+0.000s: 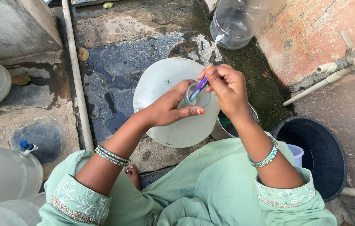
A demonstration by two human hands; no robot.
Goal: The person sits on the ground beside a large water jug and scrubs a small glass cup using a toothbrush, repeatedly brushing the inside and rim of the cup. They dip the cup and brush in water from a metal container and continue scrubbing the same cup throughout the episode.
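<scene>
Head view, looking straight down. Left hand [171, 109] wrapped around the neck of a big clear water jug [165, 125], fingers closed on the rim of the opening, thumb stretched out to the right. Right hand [226, 87] just above, pinching a purple brush [199, 88] between fingertips, bristle end dipped into the mouth of the jug. Jug upright on wet, dark-stained concrete ground [118, 62], directly in front of the knees. Steel pot [227, 125] touching the jug on its right side, half hidden under the right forearm. Black bucket [324, 155] farther right, a small pale cup [296, 152] inside. Another clear jug [236, 21] at top, more jugs [1, 175] along the left edge. White pipe [77, 79] running down the ground at left.
</scene>
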